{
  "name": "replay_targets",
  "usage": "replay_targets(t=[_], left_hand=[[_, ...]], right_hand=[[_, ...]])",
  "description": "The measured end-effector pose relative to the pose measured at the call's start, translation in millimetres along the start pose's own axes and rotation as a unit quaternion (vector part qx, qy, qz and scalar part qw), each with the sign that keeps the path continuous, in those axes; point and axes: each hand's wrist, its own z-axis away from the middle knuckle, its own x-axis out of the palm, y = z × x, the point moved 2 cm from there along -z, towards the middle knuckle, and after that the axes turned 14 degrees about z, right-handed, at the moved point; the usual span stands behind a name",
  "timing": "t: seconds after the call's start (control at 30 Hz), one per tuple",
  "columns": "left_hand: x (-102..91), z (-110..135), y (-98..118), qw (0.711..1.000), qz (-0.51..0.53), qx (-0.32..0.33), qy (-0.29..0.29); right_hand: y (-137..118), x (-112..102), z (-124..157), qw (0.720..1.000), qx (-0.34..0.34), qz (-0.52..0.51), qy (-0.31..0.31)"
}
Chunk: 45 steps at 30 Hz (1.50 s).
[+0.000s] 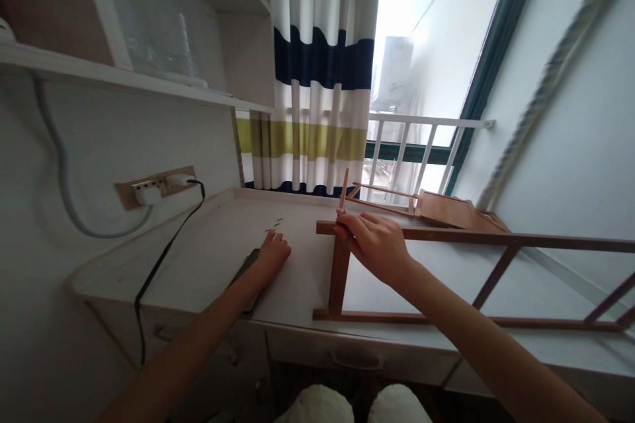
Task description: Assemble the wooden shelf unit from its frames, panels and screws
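My left hand rests low over the white desk with fingers slightly apart, nothing visible in them. Its fingertips touch or nearly touch several small pin-like pieces, too small to name surely. Under my left wrist lies a dark flat phone-like object, partly hidden. My right hand is closed at the far corner of a brown wooden ladder-like frame. Between its thumb and fingers a thin wooden strip stands nearly upright; whether it is joined to the frame cannot be seen.
A second wooden frame with a panel lies behind, by the window railing. On the left, a black cable hangs from the wall socket over the desk. A shelf overhangs the desk; a striped curtain hangs at the back.
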Motion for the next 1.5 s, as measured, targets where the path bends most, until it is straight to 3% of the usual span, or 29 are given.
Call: replay_targets(t=[0.27,0.43,0.5,0.6,0.73,0.87,0.93,1.0,1.1,1.13,1.17,1.2,1.27,1.3,1.33,1.4,1.5], left_hand=[[1.3,-2.0,0.8,0.993,0.105,0.035,0.042],[-3.8,10.7,21.6,0.952,0.271,0.018,0.140],[-4.8,22.0,35.1,0.915,0.351,-0.014,0.198],[-2.5,42.7,56.9,0.837,0.474,-0.065,0.266],[5.4,62.3,78.5,0.725,0.609,-0.104,0.305],[11.4,66.2,84.1,0.626,0.686,-0.150,0.339],[13.1,67.0,86.0,0.591,0.705,-0.175,0.350],[14.3,70.6,90.5,0.576,0.715,-0.189,0.348],[14.9,84.5,100.7,0.581,0.716,-0.199,0.332],[14.7,90.9,104.2,0.596,0.707,-0.198,0.325],[13.9,97.2,107.6,0.632,0.684,-0.186,0.312],[12.7,102.9,111.1,0.689,0.642,-0.162,0.295],[10.7,110.5,118.0,0.830,0.494,-0.091,0.241],[10.9,112.1,120.9,0.889,0.404,-0.060,0.208],[11.9,112.4,122.7,0.929,0.323,-0.042,0.177],[14.7,109.3,123.4,0.964,0.232,-0.044,0.125],[17.2,100.8,123.5,0.975,0.206,-0.054,0.058]], right_hand=[[-0.9,2.9,3.1,0.999,0.001,0.020,0.025],[-0.9,3.7,3.2,0.999,0.000,0.024,0.023],[-1.1,3.5,3.1,0.999,0.001,0.026,0.026],[-1.7,2.9,3.1,0.999,0.004,0.032,0.032],[-2.7,3.2,3.3,0.999,0.007,0.036,0.033],[-2.9,3.3,3.3,0.999,0.014,0.038,0.033],[-3.0,3.3,3.1,0.999,0.014,0.039,0.032],[-3.1,3.6,2.9,0.999,0.014,0.041,0.031],[-3.3,4.1,3.3,0.998,0.016,0.046,0.038],[-3.4,4.1,3.5,0.998,0.016,0.047,0.044],[-3.5,4.1,3.7,0.998,0.017,0.048,0.048],[-3.6,4.1,4.0,0.997,0.018,0.049,0.052],[-4.0,4.0,4.2,0.997,0.019,0.049,0.052],[-4.3,4.0,4.1,0.997,0.019,0.049,0.050],[-4.6,3.9,3.9,0.998,0.020,0.048,0.047],[-4.8,3.6,3.4,0.998,0.020,0.049,0.041],[-2.7,2.5,3.6,0.998,0.020,0.049,0.034]])
